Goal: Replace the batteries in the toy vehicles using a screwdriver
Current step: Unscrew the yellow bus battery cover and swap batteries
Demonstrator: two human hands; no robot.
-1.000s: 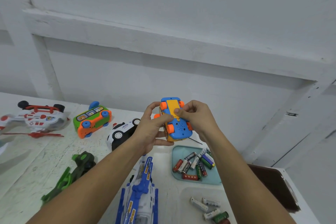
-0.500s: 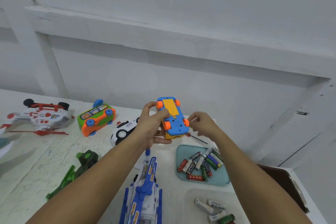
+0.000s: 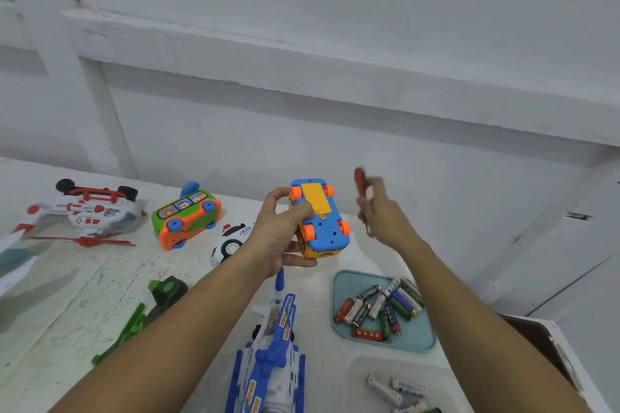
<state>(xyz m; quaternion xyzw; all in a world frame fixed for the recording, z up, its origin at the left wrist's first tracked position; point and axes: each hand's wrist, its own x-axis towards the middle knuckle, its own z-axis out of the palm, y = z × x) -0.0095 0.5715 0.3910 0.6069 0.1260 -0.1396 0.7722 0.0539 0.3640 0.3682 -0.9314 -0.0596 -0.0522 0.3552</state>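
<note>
A white painted wall [image 3: 302,27] with a ledge rises behind the worn white table [image 3: 84,295] in front of me. My left hand [image 3: 281,231] grips the blue toy car [image 3: 322,221] above the table, belly up, so its orange wheels and yellow battery cover face me. My right hand [image 3: 382,211] is off to the right, clear of the car, its fingers curled round a red-handled screwdriver [image 3: 359,181]; it is blurred and I cannot make out the tip. Below my hands a teal tray [image 3: 416,342] holds mixed batteries [image 3: 379,308], and nearer me a white tray [image 3: 359,375] holds pale batteries [image 3: 385,391]. A blue-and-white plane [image 3: 271,355] lies between my forearms. To the left sit a green toy [image 3: 157,302], a police car [image 3: 231,241], a green-and-orange bus [image 3: 186,218] on its side and a white-and-red helicopter [image 3: 87,211].
</note>
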